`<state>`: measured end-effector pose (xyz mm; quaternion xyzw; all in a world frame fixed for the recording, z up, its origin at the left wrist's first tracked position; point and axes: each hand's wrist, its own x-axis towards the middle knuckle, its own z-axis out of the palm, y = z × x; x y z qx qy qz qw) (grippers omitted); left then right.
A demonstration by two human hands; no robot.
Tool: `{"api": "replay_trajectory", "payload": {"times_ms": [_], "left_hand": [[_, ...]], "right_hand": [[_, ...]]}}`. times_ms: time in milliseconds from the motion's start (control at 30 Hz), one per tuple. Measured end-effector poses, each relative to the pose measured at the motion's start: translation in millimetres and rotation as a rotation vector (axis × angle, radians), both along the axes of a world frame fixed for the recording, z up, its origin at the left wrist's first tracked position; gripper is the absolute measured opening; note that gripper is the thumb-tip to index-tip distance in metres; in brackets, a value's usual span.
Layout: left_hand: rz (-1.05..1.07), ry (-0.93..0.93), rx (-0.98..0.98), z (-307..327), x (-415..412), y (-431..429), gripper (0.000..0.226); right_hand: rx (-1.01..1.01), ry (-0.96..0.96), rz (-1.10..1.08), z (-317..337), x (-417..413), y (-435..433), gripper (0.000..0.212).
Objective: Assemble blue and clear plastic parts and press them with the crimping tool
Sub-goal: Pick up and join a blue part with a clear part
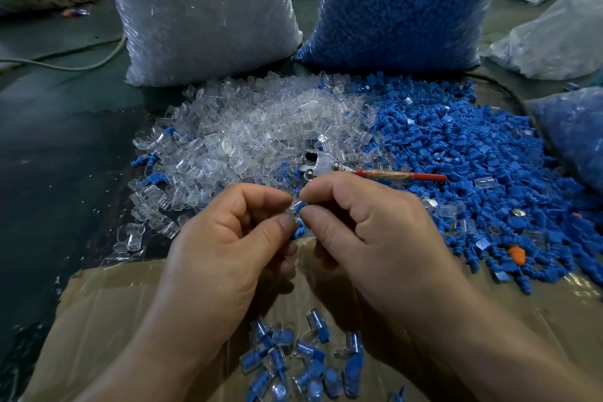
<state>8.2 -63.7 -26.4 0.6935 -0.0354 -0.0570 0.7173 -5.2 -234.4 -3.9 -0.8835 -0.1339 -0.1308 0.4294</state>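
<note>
My left hand (235, 238) pinches a small clear plastic part (292, 207) between thumb and forefinger. My right hand (365, 225) pinches a blue ribbed part (301, 206) right against it, so the two pieces meet between my fingertips. The crimping tool (329, 166), with a metal head and red handles, lies just beyond my hands on the parts. A heap of clear parts (248, 137) spreads left of it and a heap of blue parts (473, 153) spreads to the right. Several joined blue-and-clear pieces (303, 359) lie in a cardboard box (107, 310) below my wrists.
A big bag of clear parts (202, 10) and a big bag of blue parts (408, 3) stand behind the heaps. More plastic bags (551, 36) sit at the right. A grey cable (65, 62) crosses the dark surface at the left. One orange piece (517, 254) lies among the blue parts.
</note>
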Motion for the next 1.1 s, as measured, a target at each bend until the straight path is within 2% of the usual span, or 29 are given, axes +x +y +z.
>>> {"api": "replay_trajectory", "payload": {"times_ms": [100,167,300,400,433,500,567,600,700,900,1033,1100], "left_hand": [[-0.009,0.019,-0.022,2,-2,-1,0.024],[-0.027,0.051,-0.039,2,-1,1,0.016],[-0.107,0.153,-0.17,5,1,4,0.009],[-0.045,0.088,-0.083,5,0,1,0.025],[-0.008,0.079,-0.075,4,0,0,0.022],[0.045,0.072,-0.079,2,1,-1,0.014],[0.071,0.046,-0.046,0,3,2,0.024],[0.069,0.04,-0.036,1,3,3,0.026],[0.043,0.051,-0.04,5,2,3,0.029],[0.051,-0.01,0.054,1,4,6,0.026],[0.063,0.024,0.028,0,5,8,0.022],[0.064,0.016,0.022,1,5,9,0.019]], "right_hand": [[-0.142,-0.043,0.061,3,-1,2,0.019],[-0.156,-0.036,0.077,3,-2,2,0.027],[-0.175,-0.112,0.074,2,-1,1,0.022],[-0.258,-0.163,0.092,1,-1,0,0.022],[-0.319,-0.146,0.076,1,1,-1,0.026],[-0.507,-0.035,-0.055,3,5,-9,0.048],[-0.665,0.136,-0.21,6,11,-22,0.068],[-0.733,0.198,-0.255,6,14,-28,0.07],[-0.854,0.26,-0.286,6,21,-35,0.066],[-0.861,0.259,-0.256,9,25,-39,0.056],[-0.831,0.174,-0.288,9,25,-37,0.039],[-0.71,0.132,-0.297,12,25,-39,0.032]]}}
